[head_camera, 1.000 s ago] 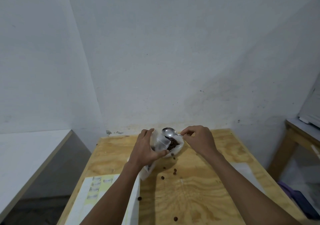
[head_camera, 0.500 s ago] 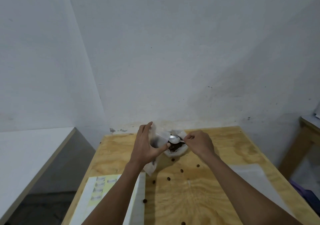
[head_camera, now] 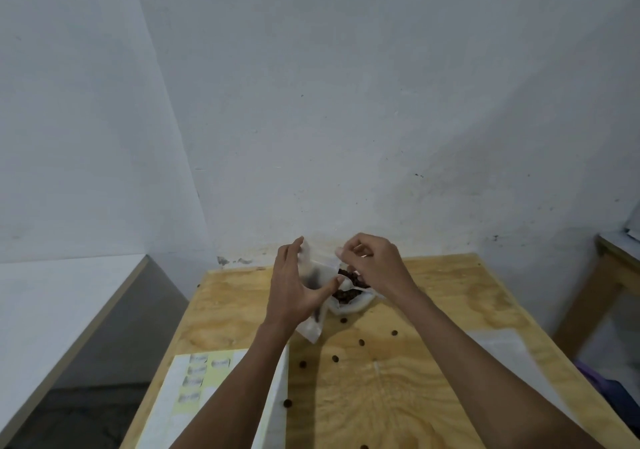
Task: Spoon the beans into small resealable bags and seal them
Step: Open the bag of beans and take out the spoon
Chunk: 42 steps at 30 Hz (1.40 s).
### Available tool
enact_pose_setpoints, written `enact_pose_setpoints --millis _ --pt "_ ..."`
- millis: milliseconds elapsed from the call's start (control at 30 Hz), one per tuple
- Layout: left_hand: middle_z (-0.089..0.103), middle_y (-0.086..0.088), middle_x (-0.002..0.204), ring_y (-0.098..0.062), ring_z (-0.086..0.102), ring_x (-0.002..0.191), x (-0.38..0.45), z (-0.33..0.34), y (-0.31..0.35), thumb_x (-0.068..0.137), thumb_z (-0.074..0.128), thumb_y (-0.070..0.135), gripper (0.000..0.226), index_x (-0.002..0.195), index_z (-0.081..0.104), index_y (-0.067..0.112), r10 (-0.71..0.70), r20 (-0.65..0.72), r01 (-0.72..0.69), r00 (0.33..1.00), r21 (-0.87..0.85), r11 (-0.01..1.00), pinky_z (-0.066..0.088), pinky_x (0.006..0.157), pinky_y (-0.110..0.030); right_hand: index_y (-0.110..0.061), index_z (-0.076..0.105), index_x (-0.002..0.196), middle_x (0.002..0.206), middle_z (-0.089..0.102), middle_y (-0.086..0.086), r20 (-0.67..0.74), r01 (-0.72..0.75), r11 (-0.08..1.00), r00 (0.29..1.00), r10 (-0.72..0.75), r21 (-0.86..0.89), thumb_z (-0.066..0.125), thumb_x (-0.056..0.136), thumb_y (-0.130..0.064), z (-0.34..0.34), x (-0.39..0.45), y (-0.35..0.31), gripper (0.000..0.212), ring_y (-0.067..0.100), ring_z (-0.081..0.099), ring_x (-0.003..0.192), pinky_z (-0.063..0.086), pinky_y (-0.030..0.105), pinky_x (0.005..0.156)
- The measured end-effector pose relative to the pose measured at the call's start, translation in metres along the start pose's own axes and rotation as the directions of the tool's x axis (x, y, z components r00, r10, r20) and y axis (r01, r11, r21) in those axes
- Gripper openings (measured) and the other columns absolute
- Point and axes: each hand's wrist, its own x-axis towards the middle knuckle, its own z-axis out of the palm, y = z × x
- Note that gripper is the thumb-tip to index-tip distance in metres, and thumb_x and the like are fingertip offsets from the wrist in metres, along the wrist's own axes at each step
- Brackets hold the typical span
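My left hand (head_camera: 294, 289) grips a small clear resealable bag (head_camera: 317, 265), holding it upright above the far part of the wooden table (head_camera: 433, 310). Its lower end (head_camera: 311, 331) hangs below my palm. My right hand (head_camera: 375, 265) is curled round the handle of a metal spoon (head_camera: 347, 285), whose bowl sits by my left thumb at the bag's mouth. Just behind and below, a white open pouch (head_camera: 349, 306) holds dark brown beans (head_camera: 346, 294). The spoon handle is hidden in my fingers.
Several loose beans (head_camera: 362, 342) lie scattered on the table in front of the pouch. A white sheet with small flat bags (head_camera: 197, 376) lies at the near left, another white sheet (head_camera: 502, 344) at the right. A second wooden table (head_camera: 609, 275) stands to the right.
My right hand dipped the spoon into the pouch, then rose and now holds it at the bag's mouth. My left hand has kept its hold on the bag.
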Motion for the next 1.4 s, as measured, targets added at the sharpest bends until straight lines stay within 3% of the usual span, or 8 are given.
enact_pose_setpoints --millis 100,200,400,533,633,833,1033,1400 --pt "0.046 0.004 0.133 -0.013 0.049 0.122 0.002 0.0 0.013 0.068 0.07 0.08 0.112 0.151 0.038 0.012 -0.019 -0.009 0.019 1.0 -0.013 1.0 0.046 0.099 -0.029 -0.015 0.064 0.088 0.074 0.075 0.008 0.075 -0.026 0.998 0.997 0.022 0.06 0.082 0.085 -0.019 -0.002 0.0 -0.02 0.018 0.019 0.072 0.061 0.059 0.032 0.06" --pt "0.048 0.007 0.134 -0.01 0.05 0.121 0.004 -0.008 0.025 0.066 0.075 0.077 0.112 0.153 0.036 0.019 -0.07 0.007 0.07 0.998 -0.104 0.992 0.046 0.097 -0.026 -0.017 0.061 0.086 0.074 0.073 0.013 -0.005 -0.011 0.999 1.0 0.011 0.037 0.076 0.087 -0.006 -0.006 0.0 -0.027 0.019 0.022 0.07 0.057 0.062 0.042 0.066" --pt "0.067 0.008 0.108 -0.009 0.068 0.084 0.011 -0.03 0.059 0.089 0.078 0.029 0.046 0.127 0.052 0.031 -0.056 -0.118 0.015 0.991 -0.321 0.947 0.057 0.068 -0.025 -0.025 0.062 0.082 0.071 0.072 0.005 -0.21 0.087 0.996 0.974 -0.09 -0.022 0.072 0.09 -0.008 -0.019 -0.007 -0.035 0.022 0.022 0.069 0.067 0.056 0.038 0.062" --pt "0.07 0.008 0.102 -0.029 0.067 0.072 0.021 -0.042 0.08 0.09 0.076 0.017 0.017 0.101 0.069 0.028 -0.091 -0.047 0.059 0.995 -0.464 0.884 0.052 0.06 -0.035 -0.026 0.063 0.093 0.076 0.073 0.005 -0.28 0.161 0.985 0.95 -0.137 0.064 0.071 0.091 -0.007 -0.025 -0.019 -0.047 0.02 0.028 0.068 0.072 0.055 0.037 0.066" --pt "0.074 0.004 0.101 -0.026 0.066 0.069 0.024 -0.05 0.092 0.089 0.075 0.008 0.016 0.097 0.074 0.021 -0.128 0.003 0.107 0.992 -0.574 0.812 0.05 0.059 -0.034 -0.026 0.068 0.094 0.076 0.072 0.001 -0.278 0.186 0.972 0.95 -0.141 0.145 0.074 0.09 -0.012 -0.03 -0.024 -0.055 0.016 0.018 0.068 0.073 0.056 0.034 0.07" --pt "0.075 -0.005 0.1 -0.019 0.068 0.078 0.02 -0.06 0.11 0.086 0.072 -0.002 0.02 0.099 0.075 0.013 -0.18 0.023 0.148 0.983 -0.679 0.719 0.055 0.064 -0.03 -0.022 0.076 0.083 0.065 0.062 -0.003 -0.182 0.172 0.97 0.973 -0.139 0.175 0.082 0.084 -0.017 -0.033 -0.031 -0.065 0.008 0.012 0.055 0.064 0.047 0.028 0.061" --pt "0.074 -0.014 0.094 -0.023 0.071 0.076 0.017 -0.064 0.113 0.085 0.078 0.005 0.013 0.097 0.073 0.005 -0.183 0.015 0.142 0.983 -0.691 0.709 0.057 0.066 -0.035 -0.017 0.079 0.086 0.085 0.077 0.0 -0.166 0.173 0.958 0.977 -0.137 0.227 0.081 0.084 -0.011 -0.031 -0.036 -0.073 0.007 0.017 0.072 0.087 0.06 0.03 0.082" --pt "0.073 -0.012 0.077 -0.023 0.068 0.074 0.014 -0.063 0.106 0.078 0.082 -0.003 0.012 0.082 0.071 0.002 -0.234 0.006 0.171 0.972 -0.7 0.694 0.057 0.079 -0.045 -0.016 0.08 0.081 0.084 0.078 -0.002 -0.188 0.129 0.959 0.979 -0.082 0.254 0.083 0.079 -0.007 -0.021 -0.034 -0.071 0.01 0.012 0.073 0.087 0.058 0.026 0.081"
